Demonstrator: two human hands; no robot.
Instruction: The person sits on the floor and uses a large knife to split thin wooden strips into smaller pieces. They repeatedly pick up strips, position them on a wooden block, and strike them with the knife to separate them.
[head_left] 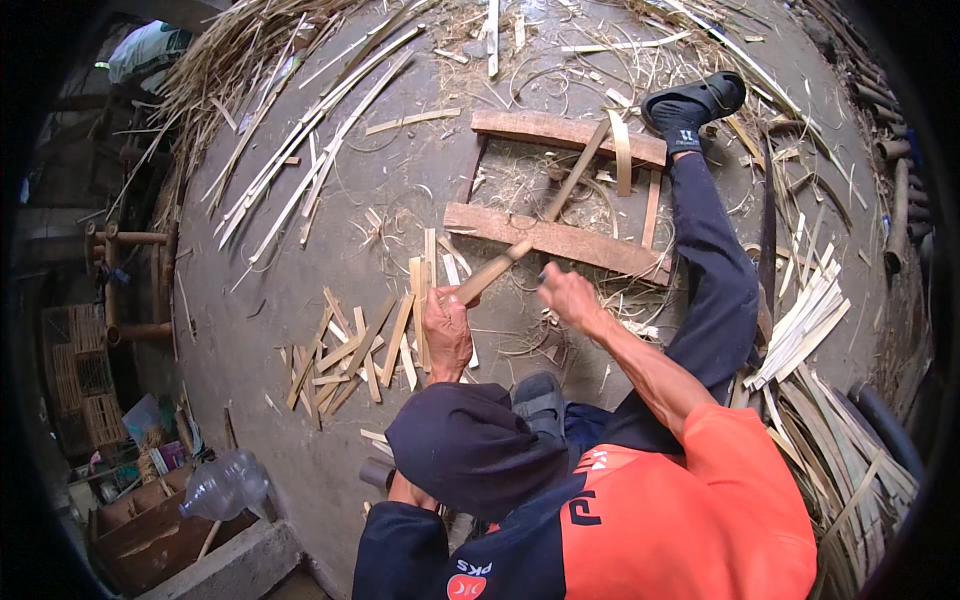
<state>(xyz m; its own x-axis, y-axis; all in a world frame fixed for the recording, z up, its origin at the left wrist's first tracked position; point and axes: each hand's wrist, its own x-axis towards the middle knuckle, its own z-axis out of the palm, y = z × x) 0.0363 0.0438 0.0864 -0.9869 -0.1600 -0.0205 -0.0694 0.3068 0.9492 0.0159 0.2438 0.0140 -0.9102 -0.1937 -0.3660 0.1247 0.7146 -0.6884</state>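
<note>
Bamboo stick, long and slender, runs slantwise from the left hand up across two flat wooden planks that lie on the concrete floor. The left hand is clenched around the thicker, pale lower end of the stick, knuckles up, holding it just above the floor. The right hand is closed as well, fingers curled tight around something small and dark that pokes out near the thumb; what it is cannot be made out. It sits just beside the stick's lower end, near the nearer plank, apart from the left hand.

Short cut bamboo pieces lie scattered on the floor to the left of the left hand, some touching it. Long thin bamboo strips fan out farther up on the left, and a stack of flat pale slats rests to the right of the person's outstretched leg, whose foot wears a dark sandal near the farther plank. A clear plastic bottle lies at the lower left.
</note>
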